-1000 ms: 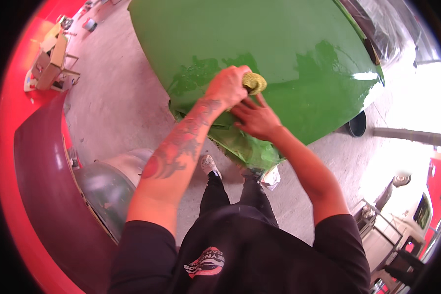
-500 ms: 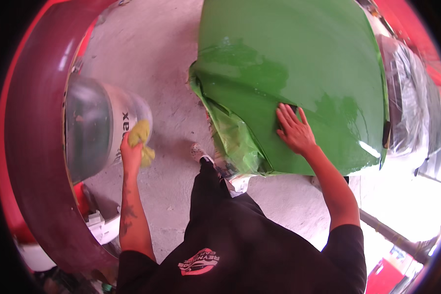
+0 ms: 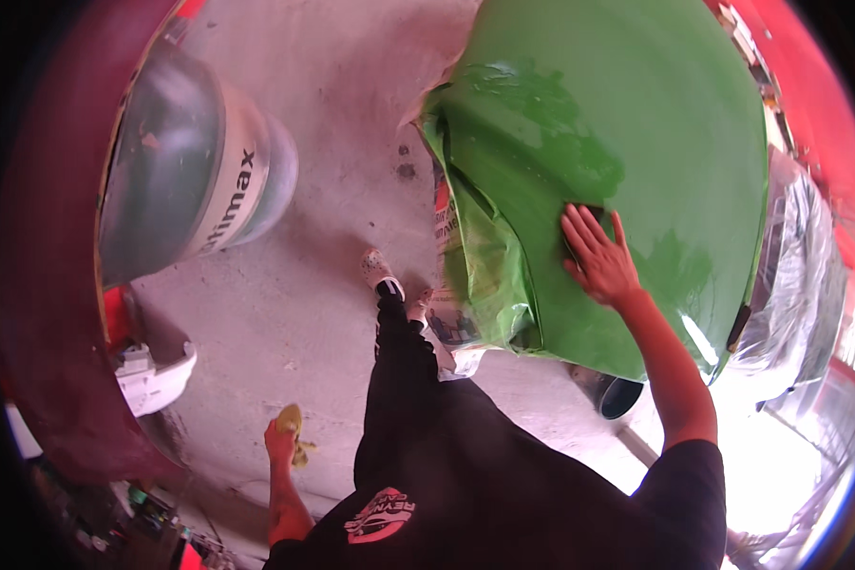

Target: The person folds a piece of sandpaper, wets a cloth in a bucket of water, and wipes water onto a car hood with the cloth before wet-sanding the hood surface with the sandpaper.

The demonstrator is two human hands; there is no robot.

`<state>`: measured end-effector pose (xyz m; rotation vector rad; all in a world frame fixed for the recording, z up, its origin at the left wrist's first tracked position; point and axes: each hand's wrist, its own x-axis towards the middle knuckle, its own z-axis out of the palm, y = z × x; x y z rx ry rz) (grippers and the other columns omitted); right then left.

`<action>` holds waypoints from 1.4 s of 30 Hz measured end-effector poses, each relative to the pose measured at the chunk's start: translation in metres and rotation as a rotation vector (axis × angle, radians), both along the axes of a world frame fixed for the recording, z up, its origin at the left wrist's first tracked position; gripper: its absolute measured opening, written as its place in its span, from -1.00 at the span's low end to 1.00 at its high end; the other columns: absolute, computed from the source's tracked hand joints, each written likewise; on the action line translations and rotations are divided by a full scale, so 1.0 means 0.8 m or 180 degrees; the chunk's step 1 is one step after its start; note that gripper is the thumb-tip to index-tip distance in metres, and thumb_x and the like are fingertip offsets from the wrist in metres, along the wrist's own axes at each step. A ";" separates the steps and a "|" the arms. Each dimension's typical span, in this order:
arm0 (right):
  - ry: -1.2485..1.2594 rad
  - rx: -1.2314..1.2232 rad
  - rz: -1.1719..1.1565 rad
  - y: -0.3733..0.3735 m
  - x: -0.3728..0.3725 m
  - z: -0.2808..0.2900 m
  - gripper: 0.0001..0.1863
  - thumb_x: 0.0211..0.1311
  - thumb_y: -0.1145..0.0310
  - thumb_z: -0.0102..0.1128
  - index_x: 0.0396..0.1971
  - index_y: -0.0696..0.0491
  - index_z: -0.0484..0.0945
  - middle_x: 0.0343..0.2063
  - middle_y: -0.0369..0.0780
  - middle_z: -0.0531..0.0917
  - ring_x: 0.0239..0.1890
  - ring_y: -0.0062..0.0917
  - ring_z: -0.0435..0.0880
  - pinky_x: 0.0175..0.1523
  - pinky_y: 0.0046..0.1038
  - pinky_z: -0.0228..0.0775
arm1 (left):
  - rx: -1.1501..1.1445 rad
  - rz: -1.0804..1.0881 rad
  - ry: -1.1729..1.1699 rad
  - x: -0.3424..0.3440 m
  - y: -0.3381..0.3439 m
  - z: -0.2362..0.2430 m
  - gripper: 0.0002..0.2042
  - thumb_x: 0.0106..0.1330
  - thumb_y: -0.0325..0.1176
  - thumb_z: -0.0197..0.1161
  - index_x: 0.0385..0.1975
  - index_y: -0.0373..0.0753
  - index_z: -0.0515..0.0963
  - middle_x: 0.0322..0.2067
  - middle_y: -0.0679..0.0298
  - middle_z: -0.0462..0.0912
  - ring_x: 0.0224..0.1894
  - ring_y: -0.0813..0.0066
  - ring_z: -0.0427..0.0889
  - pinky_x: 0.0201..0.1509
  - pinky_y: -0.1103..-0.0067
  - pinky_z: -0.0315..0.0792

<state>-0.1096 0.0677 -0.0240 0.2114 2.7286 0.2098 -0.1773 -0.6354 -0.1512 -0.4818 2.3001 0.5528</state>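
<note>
Fingers extended, my right hand [image 3: 603,266] lies flat on a glossy green car panel [image 3: 674,142]. A dark piece of sandpaper [image 3: 595,213] shows at its fingertips, pressed between hand and panel; most of it is hidden. Darker wet patches [image 3: 560,114] spread over the green surface around the hand. Low on the left, over the floor and away from the panel, my left hand [image 3: 277,445] is closed on a crumpled yellow cloth [image 3: 290,420].
Green-stained masking film [image 3: 494,271] and newspaper [image 3: 451,313] hang from the panel's near-left edge. A dark bucket [image 3: 621,399] stands below. Clear plastic [image 3: 784,275] covers something on the right. A dark red curved part [image 3: 52,285] and a grey-green rounded part [image 3: 166,171] line the left.
My left hand with the yellow cloth has dropped back toward my body, away from the grey-green part. The view has turned; my right hand stays on the panel at nearly the same spot.
</note>
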 end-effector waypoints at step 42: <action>-0.0426 0.0488 0.1667 -0.043 -0.250 0.004 -0.41 0.36 0.00 -0.15 0.33 -0.08 0.21 0.38 -0.36 0.19 0.42 -0.56 0.09 0.46 -0.02 -0.23 | 0.0941 -0.0569 -0.0807 -0.028 0.138 -0.056 -0.64 0.06 -0.59 0.18 -0.07 -0.26 0.53 -0.25 0.15 0.68 -0.16 0.36 0.66 -0.06 0.49 0.51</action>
